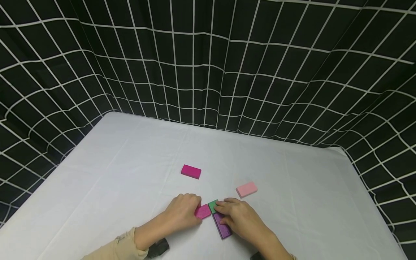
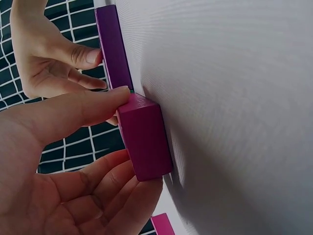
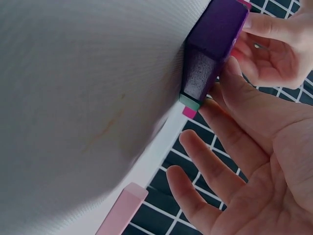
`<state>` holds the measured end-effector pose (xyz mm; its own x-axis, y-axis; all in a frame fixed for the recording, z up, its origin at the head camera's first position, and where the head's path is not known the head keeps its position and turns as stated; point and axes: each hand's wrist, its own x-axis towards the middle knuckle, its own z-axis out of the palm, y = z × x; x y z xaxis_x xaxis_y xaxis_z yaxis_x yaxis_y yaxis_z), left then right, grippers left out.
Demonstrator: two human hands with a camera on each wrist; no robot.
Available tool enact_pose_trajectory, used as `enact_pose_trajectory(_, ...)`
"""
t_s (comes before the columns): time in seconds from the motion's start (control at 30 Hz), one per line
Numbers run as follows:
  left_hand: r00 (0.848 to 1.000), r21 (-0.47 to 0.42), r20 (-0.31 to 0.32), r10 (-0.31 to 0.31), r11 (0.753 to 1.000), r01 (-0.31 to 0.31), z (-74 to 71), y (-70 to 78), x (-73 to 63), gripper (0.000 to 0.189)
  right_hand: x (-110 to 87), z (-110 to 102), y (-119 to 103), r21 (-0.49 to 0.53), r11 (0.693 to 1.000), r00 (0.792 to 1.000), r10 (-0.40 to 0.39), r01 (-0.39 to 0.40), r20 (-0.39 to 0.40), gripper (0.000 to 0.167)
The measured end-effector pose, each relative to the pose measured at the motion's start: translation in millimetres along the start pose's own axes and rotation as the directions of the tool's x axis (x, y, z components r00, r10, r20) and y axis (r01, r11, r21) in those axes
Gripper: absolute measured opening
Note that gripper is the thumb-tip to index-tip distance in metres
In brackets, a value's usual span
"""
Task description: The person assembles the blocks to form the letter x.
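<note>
My left hand (image 1: 183,212) pinches a bright pink block (image 1: 203,212) between thumb and fingers, low over the white cloth. One end of it meets a green block (image 1: 212,205) and a purple block (image 1: 222,226), which lie end to end. My right hand (image 1: 243,218) is at these two, its thumb on the purple block and its forefinger by the green one. In the right wrist view its other fingers are spread and loose, and only a sliver of the green block (image 3: 190,102) shows past the purple one (image 3: 215,32).
A magenta block (image 1: 191,172) lies farther back on the white-covered table (image 1: 130,162). A light pink block (image 1: 247,189) lies just beyond my right hand. Dark curtains (image 1: 201,65) with a white grid stand along the table's back and sides.
</note>
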<state>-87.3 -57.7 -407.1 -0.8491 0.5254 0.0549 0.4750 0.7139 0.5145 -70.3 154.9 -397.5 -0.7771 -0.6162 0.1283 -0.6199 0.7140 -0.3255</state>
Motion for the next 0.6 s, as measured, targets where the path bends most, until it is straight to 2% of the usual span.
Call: enact_pose_trajectory(0.6, 0.999, 0.026, 0.032, -0.011, 1.0, 0.01, -0.5, 3.3, 2.4, 0.028, -0.5, -0.1, 0.2, -0.018, 1.0, 1.0, -0.02, 0.02, -0.008, 0.036)
